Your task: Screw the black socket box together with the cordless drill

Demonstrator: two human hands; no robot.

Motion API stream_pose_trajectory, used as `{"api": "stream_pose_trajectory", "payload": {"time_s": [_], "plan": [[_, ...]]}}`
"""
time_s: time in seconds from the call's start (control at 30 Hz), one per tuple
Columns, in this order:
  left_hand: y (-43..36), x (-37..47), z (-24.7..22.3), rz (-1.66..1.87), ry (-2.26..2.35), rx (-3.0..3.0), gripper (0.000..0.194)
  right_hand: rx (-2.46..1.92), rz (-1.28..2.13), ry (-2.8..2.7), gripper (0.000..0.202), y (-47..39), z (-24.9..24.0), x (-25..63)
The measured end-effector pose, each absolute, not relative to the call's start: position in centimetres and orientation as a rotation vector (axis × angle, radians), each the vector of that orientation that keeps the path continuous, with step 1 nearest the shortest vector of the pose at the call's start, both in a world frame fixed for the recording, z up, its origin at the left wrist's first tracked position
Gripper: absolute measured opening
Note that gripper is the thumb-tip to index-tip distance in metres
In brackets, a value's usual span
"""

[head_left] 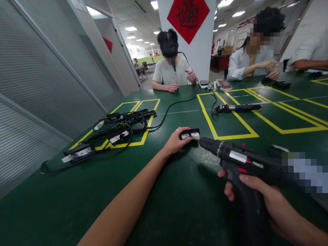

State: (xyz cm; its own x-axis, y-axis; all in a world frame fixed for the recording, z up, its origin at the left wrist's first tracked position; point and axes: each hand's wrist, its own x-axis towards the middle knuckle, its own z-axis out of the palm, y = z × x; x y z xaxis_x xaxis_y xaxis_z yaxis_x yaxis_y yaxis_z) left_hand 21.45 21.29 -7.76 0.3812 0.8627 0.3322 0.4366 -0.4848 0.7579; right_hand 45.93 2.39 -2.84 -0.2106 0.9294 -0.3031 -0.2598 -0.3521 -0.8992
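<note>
My left hand (176, 140) is closed round a small black casing (191, 132) with a pale inner face, resting on or just over the green table. A cordless drill (238, 157) is gripped in my right hand (266, 194), its fingers wrapped about the handle. The drill's chuck points left, and its tip meets or nearly meets the casing's right end; whether they touch I cannot tell. The thumb of my right hand lies along the drill's side near a red switch. Pale light falls on the table just under the drill's nose.
Black cabled assemblies (123, 126) lie at the left inside yellow tape outlines. A cable runs from them to the far edge. A dark rod-shaped device (238, 108) lies at the right. Across the green table (164, 212) sit a person (170, 68) with a headset and others further right.
</note>
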Motion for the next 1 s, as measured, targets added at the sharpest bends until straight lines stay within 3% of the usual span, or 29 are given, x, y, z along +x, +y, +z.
{"api": "stream_pose_trajectory", "payload": {"time_s": [0.43,0.53,0.63,0.73,0.83,1.0], "plan": [[21.2,21.4,-7.6,0.967,1.102,2.080,0.047,-0.978,1.680,-0.786,0.048,2.6,-0.3,46.9],[21.3,21.4,-7.5,0.966,1.089,2.081,0.048,-0.847,1.822,-0.716,0.056,2.6,-0.8,47.1],[21.3,21.4,-7.5,0.958,1.085,2.077,0.048,-0.859,1.984,-0.625,0.046,2.7,-1.2,46.8],[21.4,21.4,-7.5,0.944,1.094,2.061,0.049,-0.850,1.906,-0.694,0.037,2.6,-1.2,46.6],[21.4,21.4,-7.6,0.951,1.096,2.056,0.049,-0.839,1.813,-0.807,0.040,2.5,-0.9,46.9],[21.3,21.5,-7.8,0.950,1.108,2.028,0.052,-0.873,2.022,-0.706,0.043,2.5,-1.0,47.2]]}}
